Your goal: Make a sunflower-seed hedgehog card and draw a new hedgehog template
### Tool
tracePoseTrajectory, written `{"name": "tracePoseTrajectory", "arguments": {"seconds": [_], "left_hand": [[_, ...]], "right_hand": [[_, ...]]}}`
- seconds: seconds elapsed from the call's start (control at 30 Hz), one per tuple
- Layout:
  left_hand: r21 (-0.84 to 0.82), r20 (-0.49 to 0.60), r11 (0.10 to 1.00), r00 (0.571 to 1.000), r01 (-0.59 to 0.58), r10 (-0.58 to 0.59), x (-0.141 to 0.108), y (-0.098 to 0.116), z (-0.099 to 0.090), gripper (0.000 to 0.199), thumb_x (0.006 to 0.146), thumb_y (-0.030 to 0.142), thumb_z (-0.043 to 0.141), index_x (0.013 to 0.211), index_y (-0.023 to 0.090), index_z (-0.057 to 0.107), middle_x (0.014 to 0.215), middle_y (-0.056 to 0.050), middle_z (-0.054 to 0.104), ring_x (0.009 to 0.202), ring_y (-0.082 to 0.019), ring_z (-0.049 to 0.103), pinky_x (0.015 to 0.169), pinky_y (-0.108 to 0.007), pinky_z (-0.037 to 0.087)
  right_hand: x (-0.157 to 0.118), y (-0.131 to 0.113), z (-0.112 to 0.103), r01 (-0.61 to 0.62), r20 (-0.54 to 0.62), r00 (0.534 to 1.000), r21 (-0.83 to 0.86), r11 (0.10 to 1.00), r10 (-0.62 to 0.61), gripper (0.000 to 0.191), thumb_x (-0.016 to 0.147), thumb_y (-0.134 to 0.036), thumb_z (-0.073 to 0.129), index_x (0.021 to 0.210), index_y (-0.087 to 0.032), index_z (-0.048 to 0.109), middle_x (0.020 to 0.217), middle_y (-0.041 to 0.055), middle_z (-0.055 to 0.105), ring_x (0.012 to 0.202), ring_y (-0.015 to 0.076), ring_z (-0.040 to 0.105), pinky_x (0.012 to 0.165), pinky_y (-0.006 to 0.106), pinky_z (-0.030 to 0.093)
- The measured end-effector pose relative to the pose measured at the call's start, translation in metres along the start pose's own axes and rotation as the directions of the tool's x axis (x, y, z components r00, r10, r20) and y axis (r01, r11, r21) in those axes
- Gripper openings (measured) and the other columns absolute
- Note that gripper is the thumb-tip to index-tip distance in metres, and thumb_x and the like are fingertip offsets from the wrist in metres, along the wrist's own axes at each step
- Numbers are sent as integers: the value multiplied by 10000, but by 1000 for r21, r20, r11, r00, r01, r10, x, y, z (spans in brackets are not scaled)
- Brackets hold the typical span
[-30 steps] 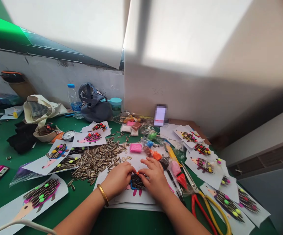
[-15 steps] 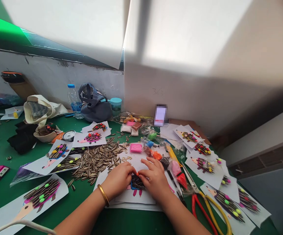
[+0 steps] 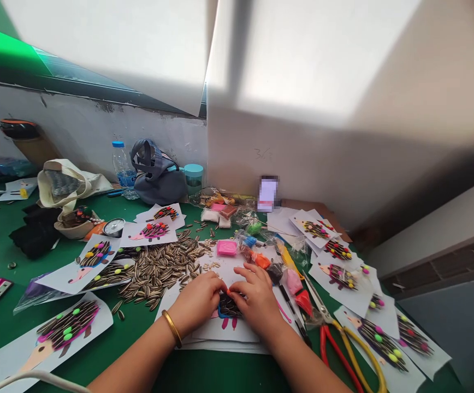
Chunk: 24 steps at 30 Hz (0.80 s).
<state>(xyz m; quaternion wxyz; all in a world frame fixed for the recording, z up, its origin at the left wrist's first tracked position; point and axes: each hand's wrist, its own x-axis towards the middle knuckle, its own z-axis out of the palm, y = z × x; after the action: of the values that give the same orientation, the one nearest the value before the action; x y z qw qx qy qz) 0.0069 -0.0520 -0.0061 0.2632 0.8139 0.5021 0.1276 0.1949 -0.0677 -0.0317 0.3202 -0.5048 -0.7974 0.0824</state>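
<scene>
Both hands meet over a hedgehog picture [image 3: 229, 323] on white paper, its dark back of sunflower seeds edged in blue clay, with two magenta feet. My left hand [image 3: 205, 295] comes in from the left, thumb and forefinger pinched together. Opposite it, my right hand [image 3: 257, 292] pinches with thumb and forefinger while its other fingers stay raised. A tiny piece of orange-red clay [image 3: 227, 292] shows between the fingertips of both hands, just above the seeds. The fingers cover much of the hedgehog's upper part.
A heap of sunflower seeds [image 3: 159, 267] lies left of the paper. Clay packets, including a pink block [image 3: 226, 248] and an orange lump [image 3: 260, 260], sit beyond the hands. Scissors [image 3: 331, 322] and a black pen [image 3: 294, 311] lie right. Finished hedgehog cards [image 3: 67, 338] flank both sides.
The whole view has shifted very slightly. Both hands stay over the picture with fingertips together at the orange-red clay; their pose is nearly the same.
</scene>
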Motion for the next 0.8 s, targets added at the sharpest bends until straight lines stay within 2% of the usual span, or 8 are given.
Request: {"name": "tracePoseTrajectory", "arguments": {"seconds": [0.3,0.4,0.5,0.57,0.63,0.7,0.8], "left_hand": [[-1,-8,1000,1000,-6,6,0,-1,1,324,813,102,437,923,221,718,955,-64,668,946,-217,601,840,-313,441],[-2,-10,1000,1000,15,-15,0,-2,1,323,815,106,444,926,229,721,970,-58,671,959,-215,606,855,-316,446],[4,-18,999,999,40,-40,0,-1,0,323,807,97,448,915,231,722,965,-53,671,949,-211,613,840,-313,458],[11,-46,999,998,41,-40,-1,0,1,320,801,85,450,906,226,717,958,-52,670,941,-210,616,828,-312,464],[13,-97,1000,995,29,-27,0,0,1,312,806,79,450,908,219,709,951,-54,667,941,-211,614,825,-316,465],[10,-160,1000,987,12,-10,0,1,1,291,827,92,455,922,214,702,940,-56,662,938,-214,610,832,-329,465],[-28,-251,1000,968,-2,-5,1,2,1,219,871,164,488,945,215,687,954,-57,651,931,-219,605,841,-355,466]], "right_hand": [[0,2,-4,4,3,1000,-29,1000,-4,84,814,-230,701,867,-283,739,1198,22,669,1205,285,497,1007,491,361],[4,12,-13,-16,-64,998,-94,995,9,139,871,-307,630,967,-268,723,1219,38,660,1194,277,504,1003,460,355],[12,27,-21,-136,-160,982,-247,959,98,275,893,-337,587,1136,-240,671,1304,76,611,1229,303,471,1032,496,297],[17,38,-22,-234,-188,966,-345,909,177,342,872,-352,603,1178,-205,645,1351,124,570,1278,341,425,1033,545,257],[19,47,-20,-280,-160,959,-407,869,234,326,840,-353,631,1120,-189,662,1365,157,552,1303,362,399,1012,562,261],[20,53,-18,-289,-128,957,-428,856,259,253,820,-322,642,1039,-198,674,1361,156,555,1307,361,402,995,558,280],[17,51,-17,-266,-163,962,-391,881,218,222,813,-259,631,1029,-211,648,1347,130,571,1309,349,409,1016,561,270]]}}
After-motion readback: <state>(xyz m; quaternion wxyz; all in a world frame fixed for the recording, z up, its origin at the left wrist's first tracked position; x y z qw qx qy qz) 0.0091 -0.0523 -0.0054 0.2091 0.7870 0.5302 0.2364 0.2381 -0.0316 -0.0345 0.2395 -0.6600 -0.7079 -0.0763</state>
